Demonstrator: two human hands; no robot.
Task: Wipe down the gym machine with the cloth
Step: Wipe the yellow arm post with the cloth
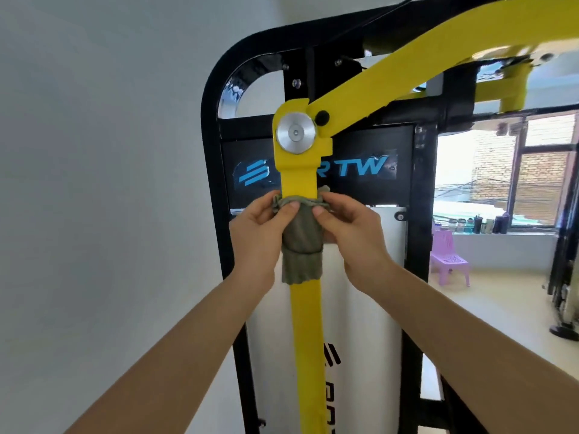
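I see the olive-green soft cloth point(301, 242) wrapped around the flat yellow metal bar point(308, 324) of the gym machine, a little below the round silver pivot disc point(296, 133). My left hand point(260, 236) takes the cloth from the left side of the bar and my right hand point(351, 236) from the right side. Both thumbs press on the front near the bunched upper edge and the other fingers curl behind, so both hands are grasping the cloth against the metal.

I judge the cloth as light and limp. It will fold and bunch easily (its lower flap already hangs loose), so the best hold is at the two sides, where it turns around the bar's edges. The painted bar looks smooth and stiff, and the cloth should slide along it well. Because the bar hangs from a pivot, I think a sideways push may swing it.

Above the cloth, the yellow bracket has stepped corners and a small black round stopper point(322, 118), where the fabric could catch. Downward the bar is bare and leaves the picture at the near edge, so there is free room for a long stroke. Behind the bar stands the white panel point(360, 308) inside the black frame point(213, 151); how much space my fingers have there I cannot tell. On the left is a plain white wall point(94, 151), and far to the right a purple plastic chair point(448, 258) stands well apart.
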